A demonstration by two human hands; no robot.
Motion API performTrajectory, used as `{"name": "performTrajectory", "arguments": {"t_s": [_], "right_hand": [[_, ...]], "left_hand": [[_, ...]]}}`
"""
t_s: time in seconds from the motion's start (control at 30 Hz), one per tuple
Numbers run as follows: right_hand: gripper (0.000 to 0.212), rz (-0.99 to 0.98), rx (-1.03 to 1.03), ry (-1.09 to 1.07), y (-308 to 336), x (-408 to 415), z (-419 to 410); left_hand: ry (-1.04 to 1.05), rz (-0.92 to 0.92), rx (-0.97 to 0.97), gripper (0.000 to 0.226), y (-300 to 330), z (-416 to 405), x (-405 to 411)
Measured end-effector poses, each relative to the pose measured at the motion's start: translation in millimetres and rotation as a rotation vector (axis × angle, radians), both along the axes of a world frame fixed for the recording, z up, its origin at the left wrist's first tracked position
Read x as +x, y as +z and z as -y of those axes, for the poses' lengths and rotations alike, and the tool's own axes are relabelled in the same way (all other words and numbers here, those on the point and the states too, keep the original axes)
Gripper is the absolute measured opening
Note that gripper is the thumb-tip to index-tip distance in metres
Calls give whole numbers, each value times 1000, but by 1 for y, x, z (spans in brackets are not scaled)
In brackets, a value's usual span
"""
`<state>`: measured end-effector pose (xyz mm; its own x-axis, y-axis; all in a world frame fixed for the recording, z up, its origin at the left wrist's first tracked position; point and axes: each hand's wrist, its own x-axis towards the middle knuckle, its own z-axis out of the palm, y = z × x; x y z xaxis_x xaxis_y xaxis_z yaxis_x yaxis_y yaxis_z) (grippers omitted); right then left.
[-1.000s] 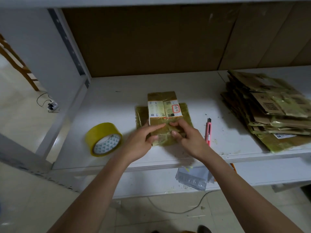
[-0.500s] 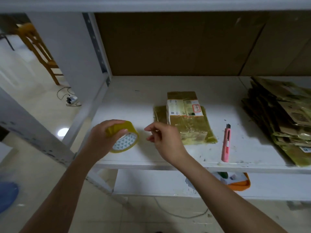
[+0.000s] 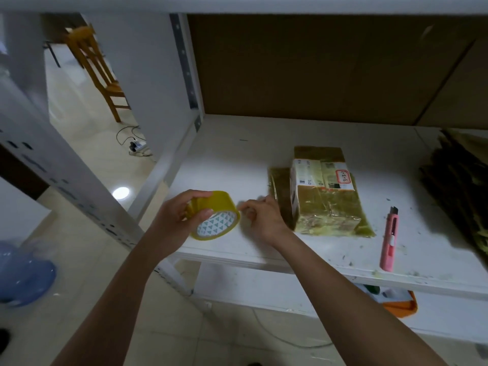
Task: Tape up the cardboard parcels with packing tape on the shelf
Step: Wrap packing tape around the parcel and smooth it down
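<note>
Gripping glossy yellow tape roll, left hand.

We are looking at a home packing corner: a white metal shelf backed with cardboard, taped parcels stacked, a wooden chair standing on tiled floor.

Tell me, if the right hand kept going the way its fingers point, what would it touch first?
Probably the tape roll gripped by the left hand. The right hand reaches leftward with pinched fingertips almost at the roll's edge; whether they touch it already is blurred.
</note>
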<state>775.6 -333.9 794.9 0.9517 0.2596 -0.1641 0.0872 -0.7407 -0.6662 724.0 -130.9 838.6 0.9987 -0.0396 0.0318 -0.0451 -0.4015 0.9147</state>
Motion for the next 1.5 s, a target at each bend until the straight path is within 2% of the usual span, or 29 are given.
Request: {"name": "performTrajectory", "arguments": {"t_s": [0.17,0.27,0.4,0.5,0.57,0.63,0.77,0.93,1.1,1.23,1.37,1.5], "right_hand": [[32,-19,-43,20,0,2,2],[39,-60,2,38,0,1,1],[55,-134,-94,127,9,2,0],[42,-210,-93,114,19,9,-2],[29,-263,-13,82,22,10,-1],[34,-290,45,79,23,9,0],[50,-292,-38,147,25,8,-1],[41,-319,-30,169,28,9,-1],[35,-353,28,76,30,14,-7],[36,-335,82,0,22,18,-11],[47,-332,175,-13,16,21,-8],[32,-255,196,15,6,20,-9]], "left_hand": [[-9,2,0,26,-4,-3,0],[-20,-14,-14,26,-5,-8,0],[-42,-31,-31,27,-6,-12,2],[-58,-24,-41,28,-5,-14,1],[-52,-18,-29,35,-4,-13,-1],[-47,-18,-29,38,-3,-13,-1],[-38,-73,-127,43,-3,-12,-2],[-29,-53,-145,49,-4,-14,-6],[7,-75,-277,48,-9,-15,-10],[-1,-100,-316,48,-12,-17,-11],[-12,-95,-377,51,-14,-20,-11],[-30,-100,-414,50,-15,-22,-11]]}}
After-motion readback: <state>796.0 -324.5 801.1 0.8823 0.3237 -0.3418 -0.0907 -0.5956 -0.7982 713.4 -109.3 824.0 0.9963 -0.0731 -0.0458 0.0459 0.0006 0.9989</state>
